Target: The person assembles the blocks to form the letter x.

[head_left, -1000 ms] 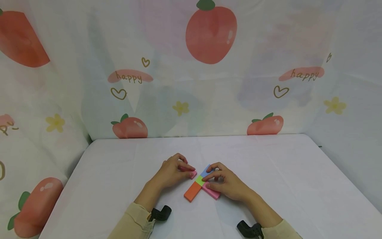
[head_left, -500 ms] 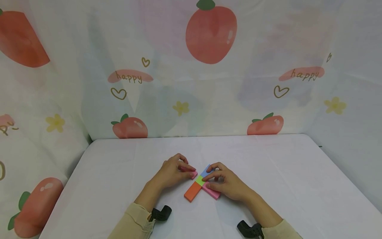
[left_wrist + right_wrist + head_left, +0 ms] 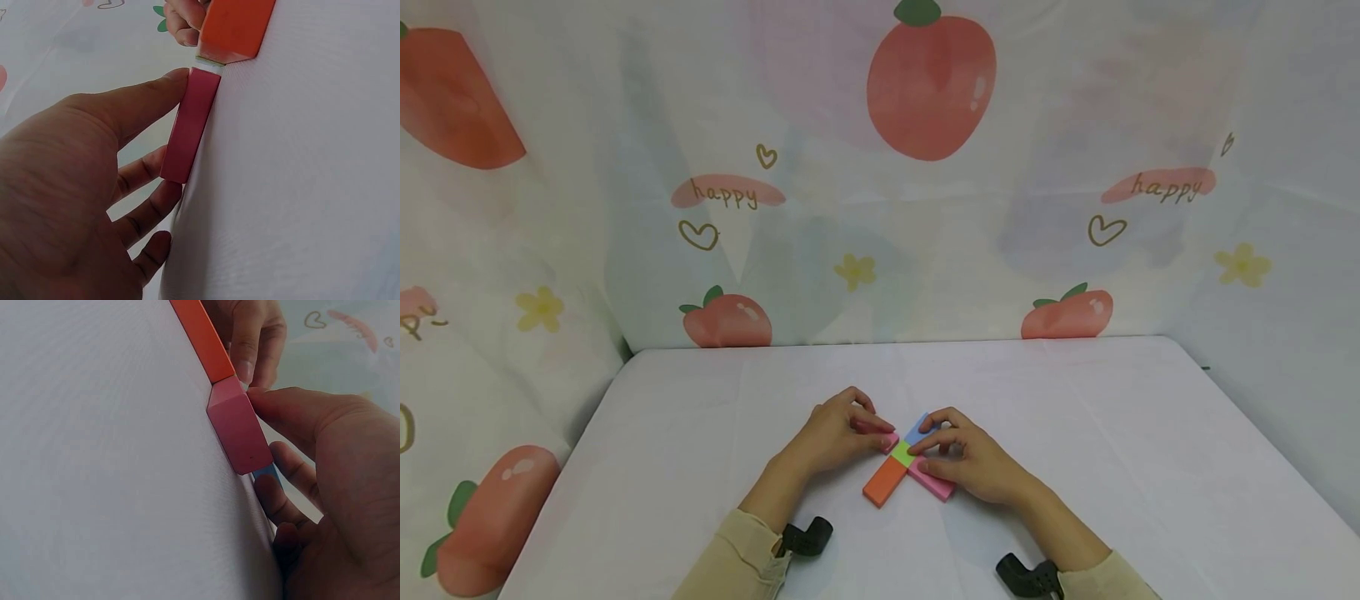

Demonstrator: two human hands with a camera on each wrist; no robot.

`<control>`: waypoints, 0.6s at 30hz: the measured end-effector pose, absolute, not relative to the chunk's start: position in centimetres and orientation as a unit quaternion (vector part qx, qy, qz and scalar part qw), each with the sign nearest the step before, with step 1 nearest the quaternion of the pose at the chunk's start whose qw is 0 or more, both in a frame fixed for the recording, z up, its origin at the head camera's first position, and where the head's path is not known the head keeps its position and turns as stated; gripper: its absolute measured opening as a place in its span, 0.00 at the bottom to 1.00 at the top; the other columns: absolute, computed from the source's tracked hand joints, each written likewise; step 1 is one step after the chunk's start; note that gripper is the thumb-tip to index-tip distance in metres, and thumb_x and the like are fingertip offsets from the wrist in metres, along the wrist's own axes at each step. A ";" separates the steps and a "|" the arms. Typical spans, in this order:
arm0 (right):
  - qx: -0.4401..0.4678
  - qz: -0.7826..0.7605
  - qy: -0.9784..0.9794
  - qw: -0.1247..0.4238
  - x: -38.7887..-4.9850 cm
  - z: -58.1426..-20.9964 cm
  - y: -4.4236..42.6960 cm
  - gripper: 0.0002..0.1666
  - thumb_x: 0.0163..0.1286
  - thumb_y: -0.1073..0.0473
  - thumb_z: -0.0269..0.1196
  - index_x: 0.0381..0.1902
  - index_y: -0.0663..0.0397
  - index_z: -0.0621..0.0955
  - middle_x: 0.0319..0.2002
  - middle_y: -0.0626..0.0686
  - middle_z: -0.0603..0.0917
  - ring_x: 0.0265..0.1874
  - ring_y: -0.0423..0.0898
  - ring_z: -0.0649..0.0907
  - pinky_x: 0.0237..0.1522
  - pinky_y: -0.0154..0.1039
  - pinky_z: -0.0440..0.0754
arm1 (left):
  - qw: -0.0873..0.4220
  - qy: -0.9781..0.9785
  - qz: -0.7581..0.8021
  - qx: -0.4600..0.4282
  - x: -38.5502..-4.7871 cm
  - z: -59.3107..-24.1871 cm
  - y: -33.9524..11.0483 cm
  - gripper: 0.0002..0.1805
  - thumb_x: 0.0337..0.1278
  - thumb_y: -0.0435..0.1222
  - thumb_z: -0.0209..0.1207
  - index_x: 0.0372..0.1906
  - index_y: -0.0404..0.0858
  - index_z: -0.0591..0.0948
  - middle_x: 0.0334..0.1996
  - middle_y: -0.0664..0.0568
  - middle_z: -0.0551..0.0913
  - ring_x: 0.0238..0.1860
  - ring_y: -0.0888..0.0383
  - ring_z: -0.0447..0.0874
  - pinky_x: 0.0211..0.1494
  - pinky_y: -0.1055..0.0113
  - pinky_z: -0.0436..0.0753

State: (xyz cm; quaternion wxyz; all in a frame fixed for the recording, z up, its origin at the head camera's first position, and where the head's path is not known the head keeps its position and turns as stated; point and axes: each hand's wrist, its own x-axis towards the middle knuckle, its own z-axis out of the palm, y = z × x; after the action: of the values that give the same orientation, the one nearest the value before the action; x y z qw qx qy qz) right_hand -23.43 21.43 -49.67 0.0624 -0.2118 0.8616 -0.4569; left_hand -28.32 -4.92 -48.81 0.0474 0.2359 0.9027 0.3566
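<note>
In the head view my left hand pinches a pink block between thumb and fingers. The block's inner end lies close beside a small green block; whether they touch I cannot tell. An orange block and a blue block extend from the green one in opposite directions. A second pink block extends toward the lower right. My right hand rests on the group with bent fingertips: thumb on this pink block, index finger at the green, another finger at the blue, which it partly hides.
A white cloth covers the table, with the blocks near its middle. Behind stands a fabric backdrop printed with fruit and flowers. Black wrist cameras, one on the left wrist and one on the right, jut inward above the cloth.
My left hand has slid its pink block slightly to the right and toward me, narrowing the gap to the green block. My right hand and the other blocks have stayed put.
</note>
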 end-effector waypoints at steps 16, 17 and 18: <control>-0.212 -0.464 0.858 0.062 -23.4 -49.7 21.5 0.10 0.67 0.54 0.72 0.46 0.34 0.91 0.58 0.47 0.76 0.58 0.50 0.75 0.54 0.39 0.72 | 0.054 0.898 0.365 0.239 -28.0 -48.6 -4.8 0.09 0.55 0.52 0.74 0.42 0.63 0.92 0.45 0.65 0.76 0.48 0.64 0.76 0.54 0.56 0.66; -0.212 -0.464 0.858 0.061 -23.4 -49.7 21.5 0.10 0.67 0.54 0.72 0.46 0.34 0.91 0.58 0.47 0.76 0.58 0.50 0.75 0.54 0.39 0.72 | 0.054 0.898 0.365 0.239 -28.0 -48.7 -4.8 0.09 0.55 0.51 0.74 0.42 0.63 0.92 0.45 0.65 0.76 0.48 0.64 0.76 0.54 0.56 0.66; -0.212 -0.464 0.858 0.061 -23.4 -49.7 21.5 0.10 0.67 0.54 0.72 0.46 0.34 0.91 0.58 0.47 0.76 0.58 0.50 0.75 0.54 0.39 0.72 | 0.053 0.898 0.365 0.239 -28.0 -48.7 -4.8 0.09 0.55 0.51 0.74 0.42 0.63 0.92 0.45 0.65 0.76 0.48 0.64 0.76 0.54 0.56 0.67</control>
State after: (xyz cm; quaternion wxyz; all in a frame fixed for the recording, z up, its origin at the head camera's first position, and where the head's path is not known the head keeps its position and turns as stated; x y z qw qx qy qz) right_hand -23.42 21.47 -49.71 0.0606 -0.2120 0.8578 -0.4643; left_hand -28.01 -4.76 -48.67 0.0534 0.2390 0.8982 0.3651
